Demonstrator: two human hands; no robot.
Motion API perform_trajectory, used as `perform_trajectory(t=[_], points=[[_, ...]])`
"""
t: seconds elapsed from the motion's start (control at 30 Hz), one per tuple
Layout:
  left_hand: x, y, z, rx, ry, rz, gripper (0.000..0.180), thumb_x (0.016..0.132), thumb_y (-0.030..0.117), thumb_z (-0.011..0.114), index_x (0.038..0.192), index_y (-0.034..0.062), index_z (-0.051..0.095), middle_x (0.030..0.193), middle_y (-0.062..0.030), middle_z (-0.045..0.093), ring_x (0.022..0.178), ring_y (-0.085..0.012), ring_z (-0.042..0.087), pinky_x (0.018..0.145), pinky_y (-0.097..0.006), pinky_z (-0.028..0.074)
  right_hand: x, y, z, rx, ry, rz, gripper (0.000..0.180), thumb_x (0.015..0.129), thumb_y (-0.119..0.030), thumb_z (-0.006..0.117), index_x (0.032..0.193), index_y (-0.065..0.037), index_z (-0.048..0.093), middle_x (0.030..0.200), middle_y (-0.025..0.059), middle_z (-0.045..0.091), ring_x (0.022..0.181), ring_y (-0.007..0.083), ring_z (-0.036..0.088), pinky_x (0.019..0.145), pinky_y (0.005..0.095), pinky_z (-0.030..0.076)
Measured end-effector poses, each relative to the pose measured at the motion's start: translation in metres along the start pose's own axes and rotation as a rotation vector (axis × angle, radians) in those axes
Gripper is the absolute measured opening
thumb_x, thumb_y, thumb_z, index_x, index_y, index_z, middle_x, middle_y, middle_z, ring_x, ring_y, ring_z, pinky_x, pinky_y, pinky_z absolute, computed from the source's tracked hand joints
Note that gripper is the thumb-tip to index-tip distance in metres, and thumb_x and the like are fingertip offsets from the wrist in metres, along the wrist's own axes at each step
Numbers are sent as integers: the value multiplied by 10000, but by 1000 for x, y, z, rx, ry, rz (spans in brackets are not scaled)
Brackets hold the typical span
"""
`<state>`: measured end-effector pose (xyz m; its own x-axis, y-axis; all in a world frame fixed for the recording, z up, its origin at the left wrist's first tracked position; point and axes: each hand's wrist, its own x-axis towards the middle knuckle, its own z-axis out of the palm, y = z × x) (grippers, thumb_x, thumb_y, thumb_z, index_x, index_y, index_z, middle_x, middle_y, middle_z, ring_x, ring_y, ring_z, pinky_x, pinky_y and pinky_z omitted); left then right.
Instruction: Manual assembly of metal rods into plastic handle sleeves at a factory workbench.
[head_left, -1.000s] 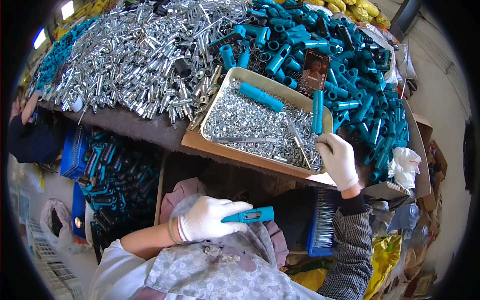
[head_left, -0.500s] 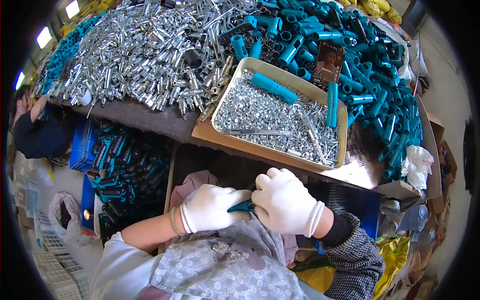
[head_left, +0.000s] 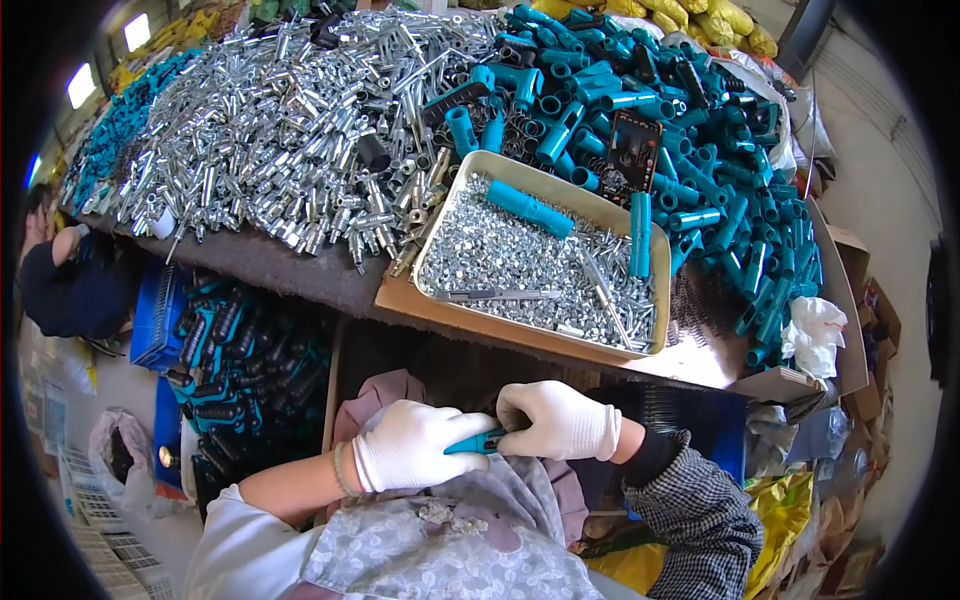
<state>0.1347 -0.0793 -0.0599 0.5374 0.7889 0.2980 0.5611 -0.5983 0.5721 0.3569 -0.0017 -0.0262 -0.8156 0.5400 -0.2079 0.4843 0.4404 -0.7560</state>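
Observation:
In front of my apron, my left hand [head_left: 415, 445], in a white glove, is closed around a small teal plastic part [head_left: 468, 443]. My right hand [head_left: 562, 421], gloved as well, pinches at the part's right end; whatever small thing its fingertips may hold is hidden. Just beyond the hands stands a cream tray [head_left: 661, 300] full of small silver metal pieces. Across its far left lies a teal tube [head_left: 530, 208], and another teal tube [head_left: 640, 235] leans at the right rim. Two slim metal tools, one flat [head_left: 500, 295] and one slanted [head_left: 606, 300], rest on the pieces.
A heap of silver metal fittings [head_left: 270, 140] covers the table's left, teal plastic housings [head_left: 690, 180] its right. A phone [head_left: 632, 150] stands among them. Below left, a blue crate [head_left: 160, 315] adjoins black-and-teal handles [head_left: 240, 350]. Another person [head_left: 75, 280] sits at far left.
My right hand has lowered and turned, its fingers now pinching the part's end. More of the teal part shows. My left hand has dropped slightly, still holding it. The whole view has shifted a little.

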Motion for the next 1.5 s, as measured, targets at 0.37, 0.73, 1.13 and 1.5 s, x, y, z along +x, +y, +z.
perform_trajectory(t=[0.37, 0.73, 1.13, 1.5], points=[[3, 1, -27, 78, 163, -40, 465, 686, 215, 821, 1116, 97, 690, 925, -90, 683, 824, -281, 681, 720, -361, 550, 54, -4, -60, -471, 854, -169, 143, 852, -192, 705, 917, -64, 701, 833, 134, 660, 814, 337, 664, 715, 413, 528], [-5, 2, -18, -28, 171, -68, 488, 727, 186, 810, 1184, 102, 661, 955, -89, 681, 819, -282, 685, 710, -360, 551, 89, 22, -80, -517, 681, 59, 150, 847, -215, 679, 871, -67, 691, 862, 138, 678, 845, 357, 658, 752, 447, 518], [-2, -3, -22, -56, 180, -83, 500, 683, 136, 840, 1154, 74, 680, 942, -111, 688, 815, -295, 681, 725, -361, 551, 82, 38, -84, -269, 831, 1, 130, 840, -126, 698, 887, -7, 675, 806, 165, 697, 783, 340, 692, 709, 381, 532], [-7, -4, -32, 30, 204, -87, 448, 731, 222, 817, 1143, 111, 683, 910, -73, 682, 805, -266, 678, 715, -353, 547, 63, -5, -68, 447, 681, 18, 80, 837, -71, 691, 870, 0, 673, 729, 48, 687, 631, 104, 635, 596, 270, 514]])
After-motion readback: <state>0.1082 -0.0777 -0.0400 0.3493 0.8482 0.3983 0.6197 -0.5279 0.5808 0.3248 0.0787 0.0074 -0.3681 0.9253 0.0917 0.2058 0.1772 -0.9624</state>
